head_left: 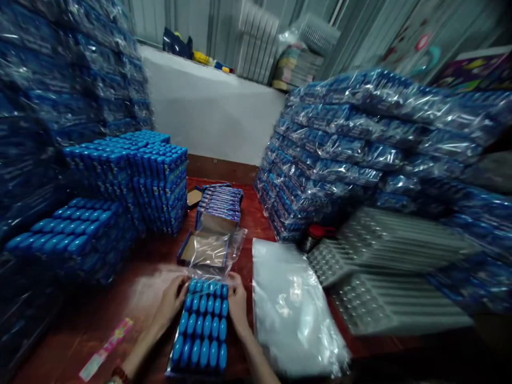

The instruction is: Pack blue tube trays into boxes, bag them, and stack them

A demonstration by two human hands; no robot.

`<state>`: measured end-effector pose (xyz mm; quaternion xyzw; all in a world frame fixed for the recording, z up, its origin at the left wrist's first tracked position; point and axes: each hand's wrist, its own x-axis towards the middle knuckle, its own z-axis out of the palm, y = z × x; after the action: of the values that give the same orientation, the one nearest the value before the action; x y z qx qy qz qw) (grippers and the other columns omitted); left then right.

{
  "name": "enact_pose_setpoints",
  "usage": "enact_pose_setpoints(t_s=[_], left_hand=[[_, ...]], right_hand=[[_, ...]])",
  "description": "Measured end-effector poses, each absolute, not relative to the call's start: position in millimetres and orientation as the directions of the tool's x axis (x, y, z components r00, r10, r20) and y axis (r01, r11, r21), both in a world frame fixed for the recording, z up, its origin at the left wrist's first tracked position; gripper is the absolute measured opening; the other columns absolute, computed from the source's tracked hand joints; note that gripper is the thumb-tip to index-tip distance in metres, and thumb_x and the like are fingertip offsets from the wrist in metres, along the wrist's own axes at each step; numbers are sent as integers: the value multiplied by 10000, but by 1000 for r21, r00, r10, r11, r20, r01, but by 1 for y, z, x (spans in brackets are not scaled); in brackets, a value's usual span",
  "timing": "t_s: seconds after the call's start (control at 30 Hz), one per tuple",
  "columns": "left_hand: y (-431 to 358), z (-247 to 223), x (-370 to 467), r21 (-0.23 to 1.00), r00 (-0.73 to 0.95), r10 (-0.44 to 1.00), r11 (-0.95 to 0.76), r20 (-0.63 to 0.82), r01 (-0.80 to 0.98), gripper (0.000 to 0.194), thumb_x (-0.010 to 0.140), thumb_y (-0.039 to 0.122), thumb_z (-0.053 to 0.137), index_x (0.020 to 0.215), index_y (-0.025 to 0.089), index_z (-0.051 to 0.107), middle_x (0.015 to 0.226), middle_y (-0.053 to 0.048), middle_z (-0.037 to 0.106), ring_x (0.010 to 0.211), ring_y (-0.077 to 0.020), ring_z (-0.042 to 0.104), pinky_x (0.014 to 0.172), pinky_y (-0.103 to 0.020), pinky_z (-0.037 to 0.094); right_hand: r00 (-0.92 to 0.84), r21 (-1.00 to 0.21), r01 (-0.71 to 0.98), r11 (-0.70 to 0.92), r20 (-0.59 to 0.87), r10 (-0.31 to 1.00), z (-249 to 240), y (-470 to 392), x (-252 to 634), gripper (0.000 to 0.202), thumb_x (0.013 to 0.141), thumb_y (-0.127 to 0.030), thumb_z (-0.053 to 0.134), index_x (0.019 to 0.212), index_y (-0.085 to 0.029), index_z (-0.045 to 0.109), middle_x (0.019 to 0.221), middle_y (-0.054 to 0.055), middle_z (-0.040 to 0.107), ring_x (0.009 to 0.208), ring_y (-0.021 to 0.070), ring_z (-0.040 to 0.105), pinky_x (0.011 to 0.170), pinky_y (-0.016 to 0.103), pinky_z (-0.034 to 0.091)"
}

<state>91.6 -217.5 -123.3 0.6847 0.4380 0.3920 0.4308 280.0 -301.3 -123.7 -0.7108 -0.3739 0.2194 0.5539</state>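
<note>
A shallow box packed with rows of glossy blue oval pieces (pixel 205 325) lies low in the middle of the view. At its far left corner is my left hand (pixel 175 293), fingers curled on the edge of a clear plastic bag (pixel 216 248). My right hand (pixel 237 293) is at the far right corner, its fingers bent around the bag's other edge. The bag spreads away from the far end of the box, over an open cardboard box (pixel 196 249). Both sets of fingertips are partly hidden by the plastic.
Flat clear bags (pixel 292 309) lie to the right, beside stacked grey trays (pixel 384 298) and a red-lidded jar (pixel 316 232). Blue packs (pixel 160 176) stand left; wrapped stacks (pixel 340 138) rise right. Folded boxes (pixel 220 201) lie ahead. A pink strip (pixel 106 349) is at lower left.
</note>
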Motion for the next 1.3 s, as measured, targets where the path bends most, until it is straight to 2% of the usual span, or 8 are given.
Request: enact_pose_setpoints(t_s=[0.17,0.37,0.6,0.8,0.9,1.0,1.13,1.3], left_hand=[[-249,-131,96,972,231,967,-153,109,181,335,819,516,432,769,195,513,742,-27,597,759,-215,599,710,-329,499],[-287,-126,72,977,40,999,-6,-3,214,330,850,516,384,775,203,458,713,-4,517,704,-181,532,678,-308,464],[-282,-110,59,969,-35,999,32,-24,246,262,840,449,421,762,201,454,713,0,506,706,-171,507,684,-296,428],[-270,-116,52,971,-12,998,61,-60,233,289,739,451,549,661,178,492,661,4,520,677,-155,509,652,-266,402],[-265,-124,47,969,-45,993,120,-112,217,319,710,478,538,630,178,465,584,27,471,570,-129,461,557,-242,372],[-272,-132,47,966,-85,986,158,-144,205,300,719,470,494,639,191,417,552,45,440,514,-112,423,518,-230,365],[-296,-129,44,958,-67,990,139,-126,250,236,715,402,516,648,193,428,606,12,506,586,-147,488,598,-272,420],[-317,-111,28,868,190,980,-41,-62,495,232,835,334,424,875,175,587,887,-93,645,846,-244,586,809,-391,438]], right_hand=[[582,-976,214,-45,90,809,-125,-315,268,349,859,-408,393,1072,-192,563,974,46,676,870,184,629,778,290,476],[483,-981,196,-17,81,872,-115,-329,250,332,846,-368,450,1103,-187,555,1039,54,657,952,193,604,855,309,457],[306,-971,225,-76,-4,952,-97,-322,243,334,842,-382,470,1106,-188,539,996,43,655,878,187,601,816,317,458],[414,-986,148,-76,-8,910,-110,-317,251,345,731,-369,573,1010,-167,550,828,14,629,749,164,586,713,286,465],[425,-986,118,-119,-59,903,-123,-317,250,361,717,-366,595,1009,-159,543,703,-21,578,663,147,560,647,266,451],[409,-983,106,-149,-93,908,-129,-319,248,377,735,-380,586,1032,-151,541,732,2,604,685,156,575,649,272,457],[384,-963,216,-160,-67,921,-125,-329,250,410,772,-367,557,1118,-153,520,799,26,633,729,168,603,667,281,473],[189,-910,389,-142,-72,979,-110,-350,261,364,821,-302,459,1153,-171,529,778,13,614,592,146,583,563,269,482]])
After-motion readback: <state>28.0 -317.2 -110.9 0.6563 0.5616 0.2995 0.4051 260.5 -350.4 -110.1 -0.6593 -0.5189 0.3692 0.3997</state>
